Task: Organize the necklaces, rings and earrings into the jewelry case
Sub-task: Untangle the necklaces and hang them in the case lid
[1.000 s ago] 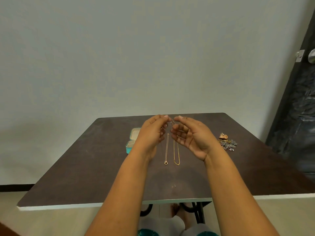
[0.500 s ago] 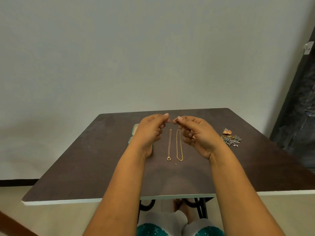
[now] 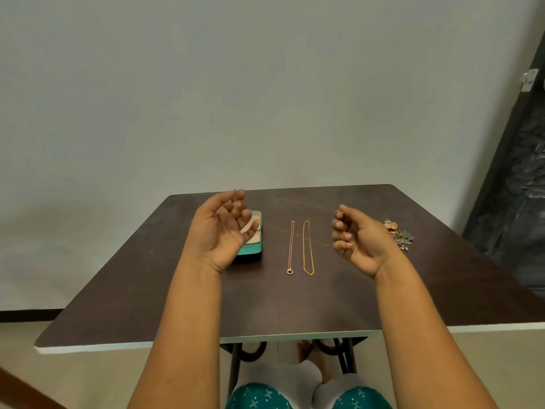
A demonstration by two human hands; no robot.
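Head view, looking down over your forearms onto a dark brown table [image 3: 147,290] with a pale front edge, set against a plain grey wall [image 3: 236,84]. No brand, label or legible writing appears on any object.

Your left hand [image 3: 219,228] is raised palm-up above the table, its fingers curled, the tips drawn together at the top. Your right hand [image 3: 355,236] is raised opposite it, fingers curled inward, thumb and forefinger pressed together at the top. A very fine gold chain [image 3: 306,203] stretches as a faint line between the two hands, pinched at each end; a second faint strand sags lower, crossing above the tabletop.

Two further necklaces lie flat and straight between your hands, side by side but apart: a thin chain with a ring pendant [image 3: 291,247] on the left, and a thicker gold link chain [image 3: 308,247] on the right.

A teal jewelry case [image 3: 253,246] lies open on the table, its cream lining showing; your left hand covers most of it. A small heap of mixed jewelry [image 3: 398,233], gold and silver-toned, lies beyond your right wrist, partly hidden by it. Individual pieces there are too small to tell apart.

A dark door [image 3: 516,202] stands at the right edge. Black table legs [image 3: 345,358] show below.
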